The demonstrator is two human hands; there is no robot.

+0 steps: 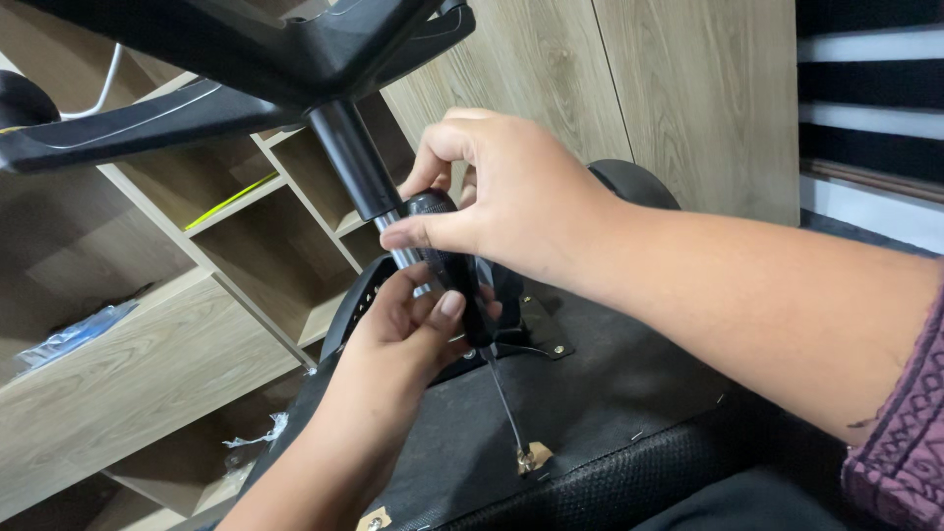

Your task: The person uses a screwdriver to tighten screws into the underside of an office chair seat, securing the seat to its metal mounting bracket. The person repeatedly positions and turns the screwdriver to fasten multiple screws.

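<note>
Both hands grip 1 screwdriver (462, 285): the right hand (511, 197) caps its handle, left hand (413, 324) fingers steady it lower down. Its tip sits on a screw (526, 457) in the upturned chair seat (610, 393), near centre. This looks like fastening; next calls for steady downward pressure while turning.

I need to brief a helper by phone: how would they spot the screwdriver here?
Find the upturned chair seat with its black underside. Above it, both hands, right hand and left hand, grip the screwdriver: black handle, thin metal shaft slanting down to a bracket at the seat's edge.
</note>
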